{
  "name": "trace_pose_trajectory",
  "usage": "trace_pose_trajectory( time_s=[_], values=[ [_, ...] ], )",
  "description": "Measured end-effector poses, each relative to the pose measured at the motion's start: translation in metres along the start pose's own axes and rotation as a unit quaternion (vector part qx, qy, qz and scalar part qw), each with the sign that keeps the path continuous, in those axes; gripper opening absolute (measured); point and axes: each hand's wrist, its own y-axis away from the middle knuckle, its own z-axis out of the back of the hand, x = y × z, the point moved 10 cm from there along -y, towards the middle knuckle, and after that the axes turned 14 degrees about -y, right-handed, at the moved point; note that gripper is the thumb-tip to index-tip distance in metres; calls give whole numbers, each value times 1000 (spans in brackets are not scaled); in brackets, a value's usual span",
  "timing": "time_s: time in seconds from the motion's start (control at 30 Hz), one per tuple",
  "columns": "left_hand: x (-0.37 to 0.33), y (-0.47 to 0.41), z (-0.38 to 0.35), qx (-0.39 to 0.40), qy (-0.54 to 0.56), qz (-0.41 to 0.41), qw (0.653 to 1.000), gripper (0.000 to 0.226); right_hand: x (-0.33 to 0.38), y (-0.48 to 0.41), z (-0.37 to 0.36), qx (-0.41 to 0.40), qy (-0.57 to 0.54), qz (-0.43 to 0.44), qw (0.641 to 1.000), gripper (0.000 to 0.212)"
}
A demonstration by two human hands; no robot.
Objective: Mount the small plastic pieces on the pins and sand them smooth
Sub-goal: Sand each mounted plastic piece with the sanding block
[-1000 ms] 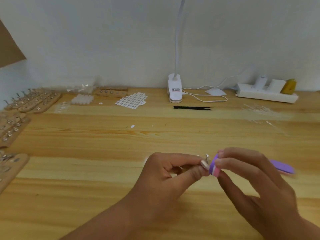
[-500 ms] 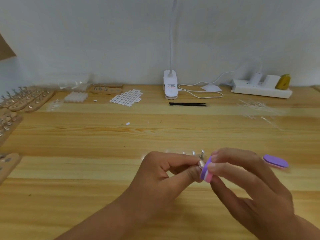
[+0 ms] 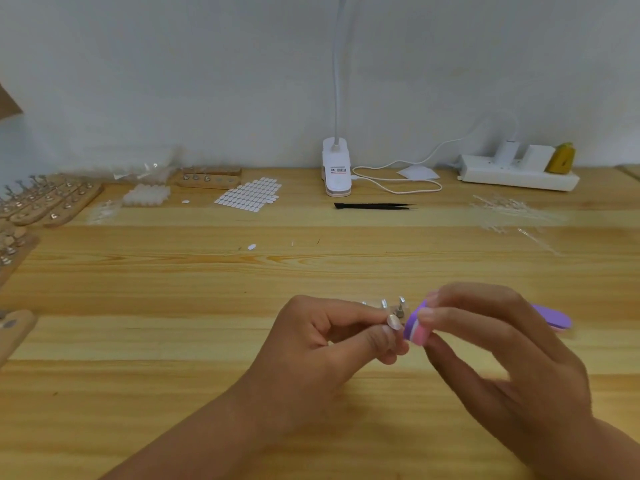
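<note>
Both hands are in the middle of the desk (image 3: 173,341), nearer its front edge, and meet fingertip to fingertip.

Left hand (image 3: 322,344): forearm comes in from the front edge, fingers curled. The thumb and forefinger pinch the plastic piece (image 3: 394,321), a small pale oval at the fingertips. Can't tell if it's gripped directly or by a pin under it, because the stem is hidden.

Right hand (image 3: 495,348): comes in from the front right corner, fingers clamped on the purple-and-pink file (image 3: 417,329).

Key relation: the file's long axis runs left to right along the desk. Its near end is touching or just beside the right side of the piece, and its far end pokes out past the right hand's knuckles. The piece lies directly left of the file end, so the right hand does the stroking and the left only holds. The right hand is a little blurred.

Judgement: sanding is in hand. The next stroke needs the file end kept flat on the piece's edge and the left pinch kept firm, or the piece may twist or pop off.

A short row of metal pins (image 3: 401,304) stands upright just behind the left fingertips.

Wooden pin racks (image 3: 52,202) sit along the left edge. Black tweezers (image 3: 374,205) lie near the back edge, well apart from the hands.
</note>
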Motion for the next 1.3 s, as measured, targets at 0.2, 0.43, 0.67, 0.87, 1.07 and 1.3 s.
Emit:
trace_pose_trajectory(
  time_s=[0.2, 0.43, 0.67, 0.87, 1.07, 1.3],
  values=[
    [7, 1, 0, -6, 20, 22, 1000, 13, -7, 3, -3, 24, 4, -8, 1000, 25],
    [19, 0, -4, -15, -13, 61, 998, 13, -12, 5, -19, 43, -17, -44, 998, 18],
    [13, 4, 14, -87, -108, 49, 989, 15, -69, 9, 33, -147, -142, -270, 941, 25],
    [-9, 4, -37, 3, -486, -79, 871, 38, -90, 23, 27, -149, -164, -356, 908, 25],
    [-1, 2, -44, 42, -480, -87, 872, 24, -75, 17, 11, -83, -148, -339, 925, 17],
    [10, 1, -19, 19, -117, 25, 993, 27, -38, 7, 0, 39, -181, -236, 954, 22]
  ],
)
